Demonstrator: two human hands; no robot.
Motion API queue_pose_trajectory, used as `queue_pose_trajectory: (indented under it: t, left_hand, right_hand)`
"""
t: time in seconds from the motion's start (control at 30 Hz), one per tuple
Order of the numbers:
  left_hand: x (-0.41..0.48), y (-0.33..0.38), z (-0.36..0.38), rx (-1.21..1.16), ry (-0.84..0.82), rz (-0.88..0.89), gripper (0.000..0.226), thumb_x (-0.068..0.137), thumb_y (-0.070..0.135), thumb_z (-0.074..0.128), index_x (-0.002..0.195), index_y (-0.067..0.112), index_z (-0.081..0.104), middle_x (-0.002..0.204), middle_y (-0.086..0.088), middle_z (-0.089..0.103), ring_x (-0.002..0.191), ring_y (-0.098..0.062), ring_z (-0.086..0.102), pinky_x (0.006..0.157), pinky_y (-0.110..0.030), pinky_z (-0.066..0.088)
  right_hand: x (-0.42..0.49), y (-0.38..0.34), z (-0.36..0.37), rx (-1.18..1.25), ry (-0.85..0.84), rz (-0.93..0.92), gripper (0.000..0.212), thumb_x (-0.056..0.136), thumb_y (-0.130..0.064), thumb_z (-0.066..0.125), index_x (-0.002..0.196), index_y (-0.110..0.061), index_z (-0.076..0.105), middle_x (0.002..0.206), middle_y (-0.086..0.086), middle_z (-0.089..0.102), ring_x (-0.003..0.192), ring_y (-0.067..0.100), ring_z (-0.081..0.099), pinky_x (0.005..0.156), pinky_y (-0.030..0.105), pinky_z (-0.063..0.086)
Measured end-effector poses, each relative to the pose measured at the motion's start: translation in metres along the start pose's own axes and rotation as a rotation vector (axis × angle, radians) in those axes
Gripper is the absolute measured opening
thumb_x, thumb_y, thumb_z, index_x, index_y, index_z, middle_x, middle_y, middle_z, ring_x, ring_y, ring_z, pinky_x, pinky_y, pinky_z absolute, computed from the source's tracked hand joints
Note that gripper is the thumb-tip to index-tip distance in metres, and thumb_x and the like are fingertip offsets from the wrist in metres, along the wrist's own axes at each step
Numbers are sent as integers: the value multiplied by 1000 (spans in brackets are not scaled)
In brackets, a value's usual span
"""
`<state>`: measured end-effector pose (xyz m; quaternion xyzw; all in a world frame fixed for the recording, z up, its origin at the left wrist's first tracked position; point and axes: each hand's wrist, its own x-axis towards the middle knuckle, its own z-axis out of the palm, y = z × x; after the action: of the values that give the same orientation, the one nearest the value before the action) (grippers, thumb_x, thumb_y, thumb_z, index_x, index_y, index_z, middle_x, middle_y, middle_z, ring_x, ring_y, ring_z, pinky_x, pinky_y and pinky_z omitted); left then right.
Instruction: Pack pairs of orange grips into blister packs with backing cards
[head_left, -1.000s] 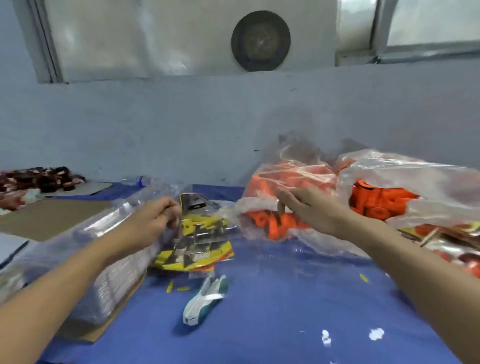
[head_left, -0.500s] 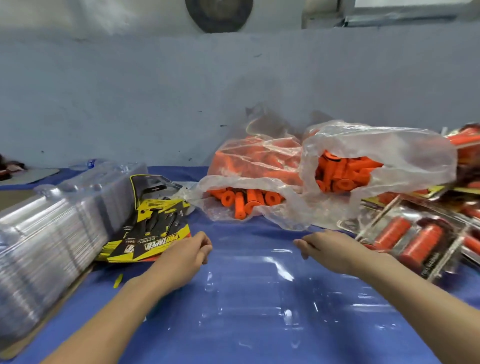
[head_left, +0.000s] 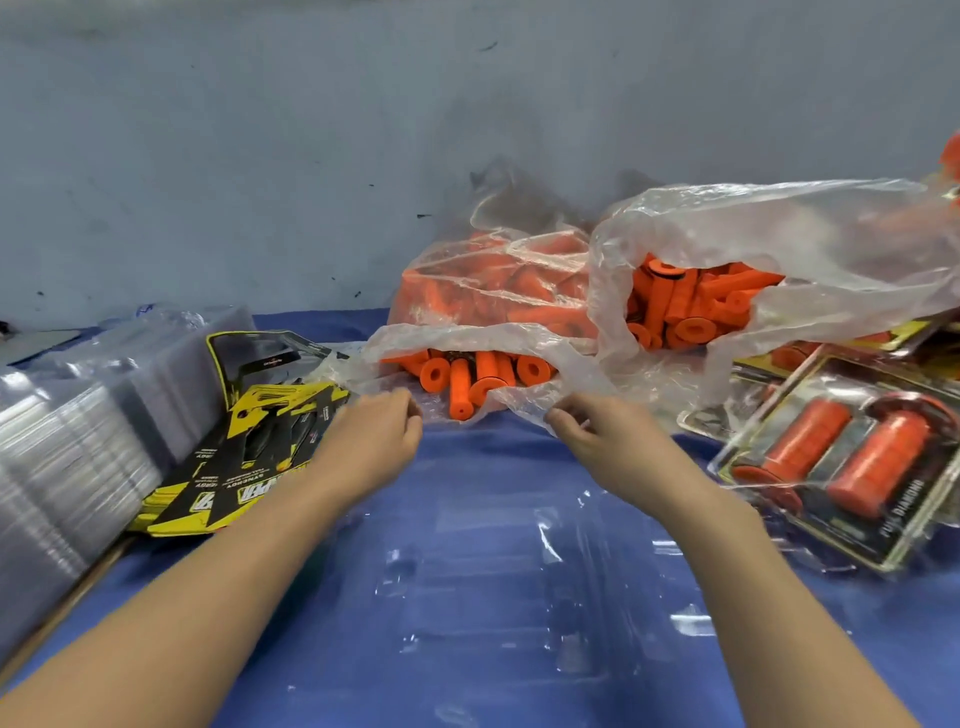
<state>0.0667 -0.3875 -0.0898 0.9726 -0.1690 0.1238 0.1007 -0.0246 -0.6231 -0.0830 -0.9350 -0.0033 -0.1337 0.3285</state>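
Two crinkled bags (head_left: 831, 234) of cylindrical grips (head_left: 460, 387)

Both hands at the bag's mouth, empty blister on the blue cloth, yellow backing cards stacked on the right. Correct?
Not quite. Head view: the yellow backing cards lie on the left, by the left hand; a finished pack lies on the right.

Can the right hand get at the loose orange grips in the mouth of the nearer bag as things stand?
Probably yes. The right hand is at the open mouth of the bag, and the grips lie exposed there; only the loose plastic lip is between.
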Motion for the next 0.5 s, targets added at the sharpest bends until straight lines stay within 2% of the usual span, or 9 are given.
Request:
queue_pose_trajectory:
  t: [0.1, 0.17, 0.23, 0.27, 0.33, 0.43, 0.5]
  left_hand:
    - [13, -14, -11, 161, -41, -145, 32, 98, 36, 46, 116, 12, 55, 123, -15, 58, 113, -35, 52, 93, -46, 47]
    - [7, -27, -17, 213, -169, -313, 58, 94, 53, 49, 131, 8, 44, 136, -22, 45, 123, -42, 47, 98, -47, 45]
    - [-6, -36, -19, 239, -293, -436, 76, 92, 61, 48, 141, 5, 31, 141, -26, 39, 124, -44, 47, 97, -45, 43]
    - [-14, -40, -18, 248, -320, -460, 75, 94, 58, 48, 141, 4, 29, 139, -27, 42, 122, -43, 49, 94, -43, 43]
    - [-28, -43, -15, 231, -289, -456, 57, 98, 45, 46, 133, 1, 36, 129, -25, 53, 114, -41, 55, 87, -40, 45]
    - [-40, -47, -15, 172, -97, -404, 28, 99, 25, 42, 113, 1, 47, 112, -24, 62, 101, -42, 58, 80, -41, 45]
    - [-45, -52, -20, 174, 15, -372, 21, 100, 18, 40, 105, 1, 50, 105, -24, 63, 96, -43, 58, 76, -43, 44]
  right_hand:
    - [8, 1, -4, 4, 4, -14, 27, 102, -32, 43, 101, -16, 64, 96, 5, 68, 88, 28, 62, 73, 38, 50]
    - [10, 1, -5, -16, -26, -27, 25, 102, -32, 42, 103, -19, 63, 96, 2, 68, 88, 26, 62, 75, 38, 50]
    - [11, -1, -2, -46, -86, -40, 24, 101, -31, 41, 102, -19, 62, 94, 2, 67, 85, 25, 61, 74, 39, 51]
    - [11, -4, -1, -57, -109, -44, 23, 101, -31, 41, 101, -20, 61, 92, 1, 65, 82, 23, 60, 72, 38, 50]
    - [10, -9, 3, -67, -133, -62, 23, 101, -31, 40, 100, -19, 60, 92, 1, 63, 78, 22, 57, 68, 37, 48]
    - [6, -19, 10, -87, -155, -88, 25, 101, -32, 40, 105, -20, 61, 100, 2, 64, 84, 24, 58, 74, 39, 52]
    - [3, -22, 13, -113, -169, -96, 25, 101, -32, 40, 106, -22, 62, 102, 1, 66, 88, 23, 59, 79, 41, 52]
